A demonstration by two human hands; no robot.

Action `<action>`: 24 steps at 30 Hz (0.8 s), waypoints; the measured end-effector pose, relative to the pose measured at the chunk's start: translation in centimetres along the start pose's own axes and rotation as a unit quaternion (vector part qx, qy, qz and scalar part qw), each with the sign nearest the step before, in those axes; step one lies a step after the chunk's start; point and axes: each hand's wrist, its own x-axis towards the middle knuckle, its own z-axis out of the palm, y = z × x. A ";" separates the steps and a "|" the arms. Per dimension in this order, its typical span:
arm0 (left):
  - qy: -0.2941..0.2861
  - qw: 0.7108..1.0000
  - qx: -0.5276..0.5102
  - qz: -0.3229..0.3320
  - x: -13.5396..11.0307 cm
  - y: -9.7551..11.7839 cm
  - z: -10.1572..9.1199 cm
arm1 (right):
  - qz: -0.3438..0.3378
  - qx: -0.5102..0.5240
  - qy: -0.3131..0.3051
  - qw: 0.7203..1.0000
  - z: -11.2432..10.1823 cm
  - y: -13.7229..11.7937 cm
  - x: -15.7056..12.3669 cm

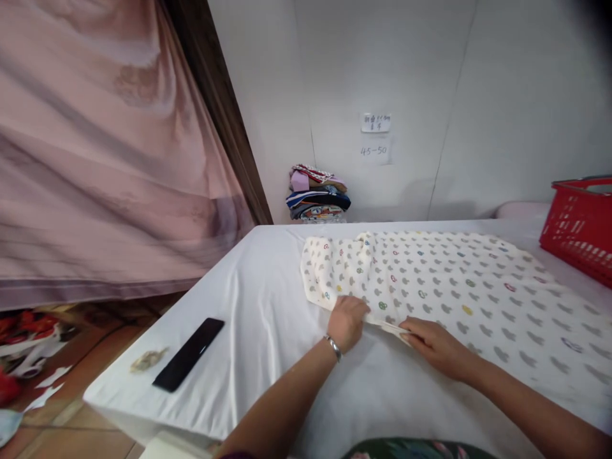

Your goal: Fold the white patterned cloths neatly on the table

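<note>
A cream cloth printed with grey shapes and small coloured motifs lies spread over the right part of the table. Its left end is rumpled. My left hand, with a silver bracelet at the wrist, is closed on the near edge of the cloth, its fingertips partly hidden. To its right, my right hand pinches the same edge between thumb and fingers. Between the two hands a short stretch of the edge is held slightly up off the table.
A black phone and a small beige bundle lie on the white-covered table at left. Folded clothes are stacked by the wall. A red basket stands at right. A pink curtain hangs at left.
</note>
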 end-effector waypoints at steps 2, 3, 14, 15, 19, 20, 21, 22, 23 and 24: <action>0.028 0.999 0.015 -0.032 0.5 -1.4 -0.5 | 0.005 -0.002 -0.008 1.000 -0.5 -0.1 0.0; 0.040 0.998 0.025 -0.047 0.8 -2.1 -0.8 | 0.006 -0.003 -0.012 1.000 -0.7 -0.1 0.0; 0.142 0.952 0.123 -0.242 1.5 -9.5 -1.5 | 0.027 0.025 0.004 0.999 -1.9 1.0 -1.1; 0.147 0.946 0.125 -0.262 1.5 -10.3 -1.4 | 0.032 0.030 0.009 0.999 -2.1 1.2 -1.4; 0.162 0.932 0.137 -0.293 2.9 -13.0 -3.0 | 0.042 0.047 0.024 0.998 -2.6 1.8 -2.1; 0.179 0.930 0.145 -0.286 3.6 -13.5 -4.1 | 0.043 0.049 0.026 0.998 -2.6 1.9 -2.1; 0.205 0.927 0.153 -0.274 4.2 -14.0 -5.5 | 0.046 0.049 0.024 0.997 -2.5 1.9 -2.2; 0.244 0.920 0.163 -0.260 4.9 -14.3 -7.1 | 0.048 0.048 0.019 0.998 -2.4 1.9 -2.2; 0.289 0.910 0.170 -0.244 5.4 -14.6 -8.8 | 0.052 0.044 0.010 0.998 -2.2 1.9 -2.1; 0.333 0.896 0.177 -0.233 5.7 -14.8 -10.5 | 0.056 0.039 -0.005 0.998 -2.0 1.8 -2.1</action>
